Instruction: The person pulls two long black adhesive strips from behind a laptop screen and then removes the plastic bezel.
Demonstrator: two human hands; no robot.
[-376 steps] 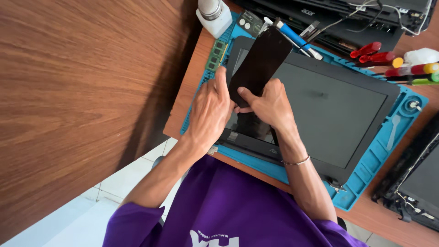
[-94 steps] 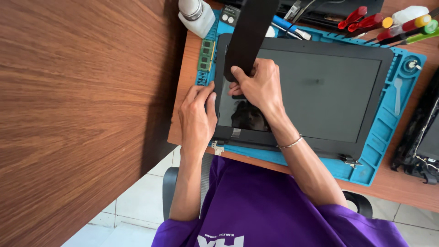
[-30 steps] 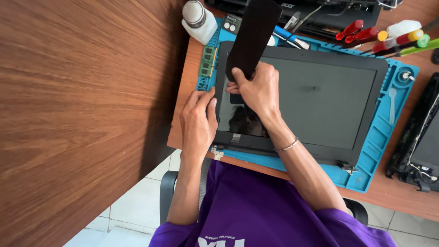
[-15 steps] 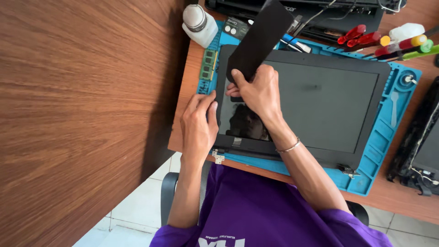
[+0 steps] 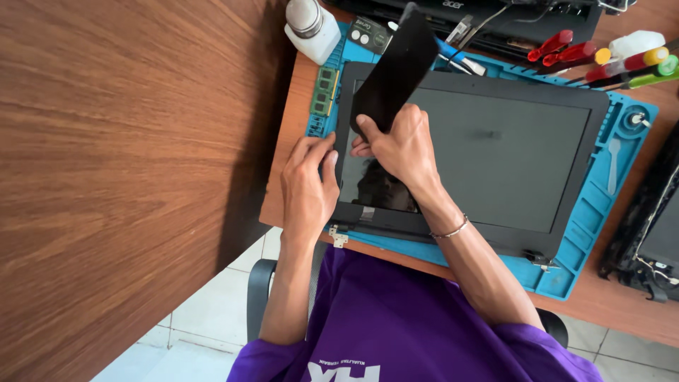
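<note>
Head view is showing the right hand (image 5: 399, 145) pinching the lower end of a black flat strip (image 5: 395, 71), thumb on its face and fingers behind, the strip rising tilted up and away from the knuckles over the top left corner of a laptop screen panel (image 5: 495, 152). Just beside it, the left hand (image 5: 308, 187) is curling its fingertips over the panel's left bezel edge, pressing there without lifting anything. Under both hands a blue repair mat (image 5: 601, 212) is lying; beyond the left fingertips are sitting a green memory stick (image 5: 325, 92) and a white bottle (image 5: 311, 28), while red-handled screwdrivers (image 5: 566, 49) are lying well off past the right hand.
</note>
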